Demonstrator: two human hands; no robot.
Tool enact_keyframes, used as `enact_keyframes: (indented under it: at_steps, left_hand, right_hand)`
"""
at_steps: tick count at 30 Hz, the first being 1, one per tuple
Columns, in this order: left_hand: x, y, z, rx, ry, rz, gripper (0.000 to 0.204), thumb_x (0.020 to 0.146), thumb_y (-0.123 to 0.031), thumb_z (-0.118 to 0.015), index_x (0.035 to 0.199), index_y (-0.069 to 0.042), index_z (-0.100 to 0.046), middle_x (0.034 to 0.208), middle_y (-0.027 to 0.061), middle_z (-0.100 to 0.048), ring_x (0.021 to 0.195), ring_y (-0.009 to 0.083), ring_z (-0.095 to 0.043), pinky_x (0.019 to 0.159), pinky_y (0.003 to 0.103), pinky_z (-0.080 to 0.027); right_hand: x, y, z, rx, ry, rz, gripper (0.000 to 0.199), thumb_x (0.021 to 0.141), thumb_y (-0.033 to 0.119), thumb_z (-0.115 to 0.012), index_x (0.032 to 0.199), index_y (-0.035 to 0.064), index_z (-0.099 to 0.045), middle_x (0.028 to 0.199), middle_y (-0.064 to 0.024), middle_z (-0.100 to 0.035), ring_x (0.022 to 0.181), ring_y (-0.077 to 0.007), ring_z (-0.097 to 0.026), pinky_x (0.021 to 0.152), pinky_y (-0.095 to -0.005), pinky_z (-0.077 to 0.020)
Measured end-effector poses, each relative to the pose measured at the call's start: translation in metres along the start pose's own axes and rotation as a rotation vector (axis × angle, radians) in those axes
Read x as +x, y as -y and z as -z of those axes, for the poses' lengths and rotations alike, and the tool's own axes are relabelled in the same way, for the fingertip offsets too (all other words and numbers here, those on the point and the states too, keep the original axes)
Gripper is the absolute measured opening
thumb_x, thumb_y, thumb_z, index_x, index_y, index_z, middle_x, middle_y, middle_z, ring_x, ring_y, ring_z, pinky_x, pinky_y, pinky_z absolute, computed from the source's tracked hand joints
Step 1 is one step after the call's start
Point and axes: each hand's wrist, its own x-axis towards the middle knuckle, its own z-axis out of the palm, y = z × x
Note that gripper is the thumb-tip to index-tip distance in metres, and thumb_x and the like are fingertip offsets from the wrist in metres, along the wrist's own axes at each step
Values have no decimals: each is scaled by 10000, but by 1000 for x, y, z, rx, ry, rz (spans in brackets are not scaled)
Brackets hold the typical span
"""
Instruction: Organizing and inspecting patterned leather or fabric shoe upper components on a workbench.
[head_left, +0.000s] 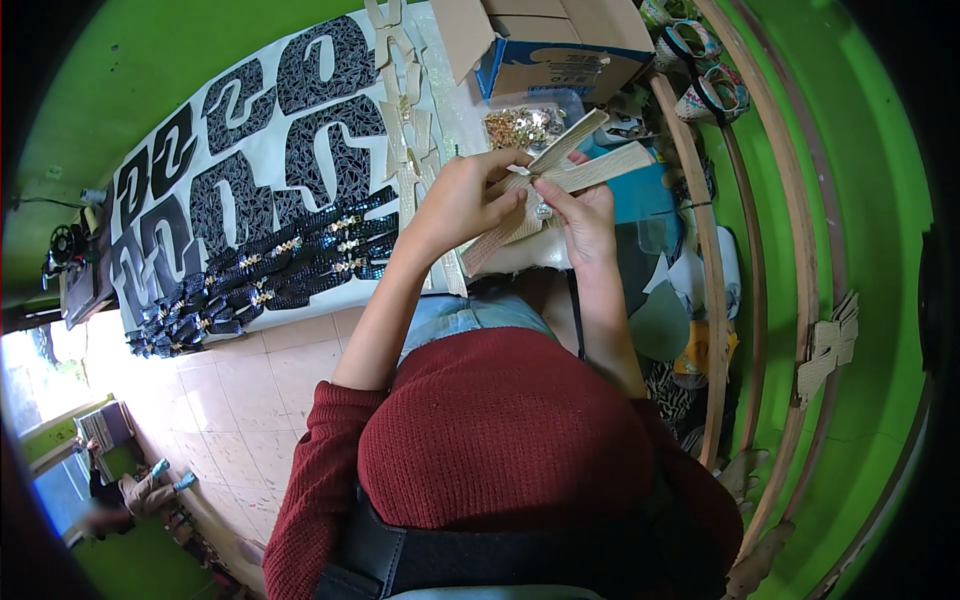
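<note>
Both my hands hold a beige, woven-textured strap piece [610, 166], its flat bands crossing and fanning out, above the table's near right end. My left hand [462, 200] is closed on the crossing, with fingertips pinching beside a small whitish bit. From the other side, my right hand [588, 222] grips the same piece, its thumb pressed near the middle. A small silvery ornament [543, 211] shows just below that thumb. Just past the hands lies a clear tray of gold and silver ornaments [522, 128]. Some of the fingers are hidden behind the bands.
A column of similar beige strap pieces [408, 130] runs along the white-covered table [345, 290]. Left of it lie black patterned cut-outs [240, 105] and rows of shiny black strap pieces [270, 268]. An open cardboard box [565, 65] stands beyond. Wooden rails [700, 220] line the right.
</note>
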Motion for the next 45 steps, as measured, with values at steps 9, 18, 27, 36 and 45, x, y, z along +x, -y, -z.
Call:
enact_keyframes:
  at_steps: [9, 18, 27, 36, 45]
  left_hand:
    - [-4, 12, 1, -180, -19, 0, 282, 797, -84, -626, 1052, 8, -549, 758, 16, -586, 668, 52, -500, 612, 216, -421]
    - [2, 23, -9, -373, -130, -136, 255, 750, -123, -704, 940, 2, -590, 728, 8, -562, 633, 58, -486, 586, 216, -409]
    - [-2, 32, -1, -565, -49, 20, 202, 770, -67, -679, 939, 11, -601, 840, 25, -625, 776, 76, -573, 690, 232, -477]
    - [-5, 28, -2, -642, -86, -23, 144, 772, -59, -678, 873, 26, -619, 829, 28, -620, 698, 73, -589, 586, 181, -459]
    - [-14, -7, -9, -766, -196, -109, 108, 776, 24, -645, 858, 33, -574, 829, 60, -587, 780, 149, -622, 694, 258, -521]
  right_hand:
    - [-10, 6, -15, -165, 79, 301, 545, 709, -44, -696, 1167, -9, -402, 1022, -106, -558, 902, -131, -574, 805, -252, -471]
    - [-10, 8, -13, -934, 19, 850, 225, 674, -10, -730, 869, -34, -619, 1012, -65, -589, 852, -154, -596, 713, -259, -474]
    - [-17, 9, -25, -518, 84, 398, 610, 700, -16, -721, 1194, -24, -365, 1030, -129, -566, 955, -168, -567, 812, -266, -460]
    - [-16, -1, -29, -398, 24, 697, 627, 661, -50, -741, 1099, 28, -299, 1021, -141, -491, 842, -205, -598, 696, -274, -511]
    - [-21, 9, -38, -478, -69, 1187, 710, 653, -50, -749, 1122, 71, -229, 1042, -153, -452, 825, -195, -529, 667, -265, -498]
